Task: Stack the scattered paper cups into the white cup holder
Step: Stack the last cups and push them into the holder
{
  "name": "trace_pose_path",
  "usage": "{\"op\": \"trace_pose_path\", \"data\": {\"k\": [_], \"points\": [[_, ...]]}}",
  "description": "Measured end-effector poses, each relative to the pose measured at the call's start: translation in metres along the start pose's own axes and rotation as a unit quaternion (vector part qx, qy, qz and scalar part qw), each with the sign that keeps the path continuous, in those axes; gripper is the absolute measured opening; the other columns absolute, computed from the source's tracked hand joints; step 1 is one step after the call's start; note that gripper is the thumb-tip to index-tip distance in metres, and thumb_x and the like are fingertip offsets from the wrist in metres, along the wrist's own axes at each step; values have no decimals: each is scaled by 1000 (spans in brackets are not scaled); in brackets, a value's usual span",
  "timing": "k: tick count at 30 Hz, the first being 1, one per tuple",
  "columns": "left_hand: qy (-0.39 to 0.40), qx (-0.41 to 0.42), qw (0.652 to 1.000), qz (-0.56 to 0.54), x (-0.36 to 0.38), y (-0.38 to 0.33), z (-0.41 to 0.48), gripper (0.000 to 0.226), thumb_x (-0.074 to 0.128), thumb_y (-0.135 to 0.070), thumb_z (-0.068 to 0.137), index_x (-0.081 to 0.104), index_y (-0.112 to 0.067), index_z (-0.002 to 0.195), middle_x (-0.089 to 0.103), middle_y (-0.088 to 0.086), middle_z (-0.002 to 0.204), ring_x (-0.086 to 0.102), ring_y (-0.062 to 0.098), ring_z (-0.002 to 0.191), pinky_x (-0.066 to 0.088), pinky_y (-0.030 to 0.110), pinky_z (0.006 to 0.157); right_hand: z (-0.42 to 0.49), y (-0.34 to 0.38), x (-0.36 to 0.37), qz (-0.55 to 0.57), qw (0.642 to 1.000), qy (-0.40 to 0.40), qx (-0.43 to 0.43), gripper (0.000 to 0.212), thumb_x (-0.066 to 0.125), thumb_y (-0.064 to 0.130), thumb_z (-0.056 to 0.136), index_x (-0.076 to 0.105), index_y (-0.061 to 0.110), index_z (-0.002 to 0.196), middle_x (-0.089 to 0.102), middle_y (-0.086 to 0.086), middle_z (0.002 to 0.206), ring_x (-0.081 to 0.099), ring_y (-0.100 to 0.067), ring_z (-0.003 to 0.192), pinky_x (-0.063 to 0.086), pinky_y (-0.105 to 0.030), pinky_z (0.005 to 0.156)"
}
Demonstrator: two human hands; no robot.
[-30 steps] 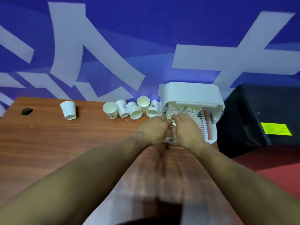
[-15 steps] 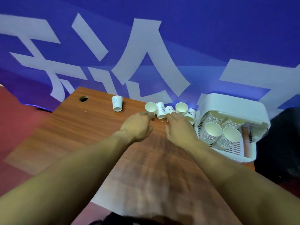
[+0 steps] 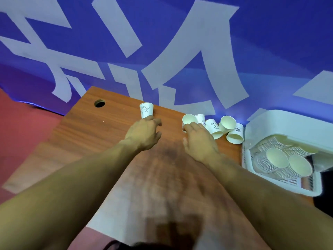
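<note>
A lone upright paper cup (image 3: 146, 110) with a small drawing stands at the far side of the wooden table (image 3: 93, 134). My left hand (image 3: 144, 135) lies just in front of its base, fingers loosely curled and holding nothing. Several paper cups lie tipped in a cluster (image 3: 215, 128) near the wall. My right hand (image 3: 198, 141) reaches to the leftmost cup (image 3: 189, 119) of that cluster, with its fingertips at the cup's base and no visible grip. The white cup holder (image 3: 281, 123) sits at the right table edge, with stacks of cups (image 3: 275, 157) inside.
A round cable hole (image 3: 99, 103) is in the table's far left corner. A blue wall with large white shapes (image 3: 198, 51) stands right behind the table. Red floor (image 3: 21, 123) lies to the left.
Both hands have left the cup holder and moved left: the left hand to the lone cup, the right hand to the tipped cluster. The view has swung left with them.
</note>
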State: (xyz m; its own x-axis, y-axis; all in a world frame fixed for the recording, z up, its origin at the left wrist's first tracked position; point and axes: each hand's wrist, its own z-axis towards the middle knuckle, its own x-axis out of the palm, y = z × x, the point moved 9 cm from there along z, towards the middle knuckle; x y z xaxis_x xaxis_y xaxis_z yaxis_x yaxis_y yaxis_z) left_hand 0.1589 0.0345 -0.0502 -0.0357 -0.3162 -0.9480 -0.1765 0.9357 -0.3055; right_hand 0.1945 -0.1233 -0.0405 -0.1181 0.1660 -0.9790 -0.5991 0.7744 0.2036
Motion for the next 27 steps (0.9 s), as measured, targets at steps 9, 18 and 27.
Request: {"op": "trace_pose_path", "data": {"k": [9,18,27], "points": [[61,-27,995,-78,48,87,79,36,59,-34,88,60,-24,123,53,5,129,59,27,106,50,40,87,71,3,64,-2,996,24,88,28,56,24,86,61,11,110,56,-9,111,51,-31,101,46,-43,83],[24,-34,993,-110,67,118,157,43,62,-30,88,53,-22,130,43,3,139,45,25,126,39,37,100,91,-34,102,-33,982,66,173,49,61,27,80,53,10,125,48,-10,129,43,-32,117,41,-41,89],[52,-19,996,-72,105,101,197,53,66,-22,85,45,-22,134,46,5,135,41,30,122,41,43,97,98,-55,125,-53,971,89,214,61,62,24,79,39,10,134,51,-12,122,48,-32,110,39,-42,85]]}}
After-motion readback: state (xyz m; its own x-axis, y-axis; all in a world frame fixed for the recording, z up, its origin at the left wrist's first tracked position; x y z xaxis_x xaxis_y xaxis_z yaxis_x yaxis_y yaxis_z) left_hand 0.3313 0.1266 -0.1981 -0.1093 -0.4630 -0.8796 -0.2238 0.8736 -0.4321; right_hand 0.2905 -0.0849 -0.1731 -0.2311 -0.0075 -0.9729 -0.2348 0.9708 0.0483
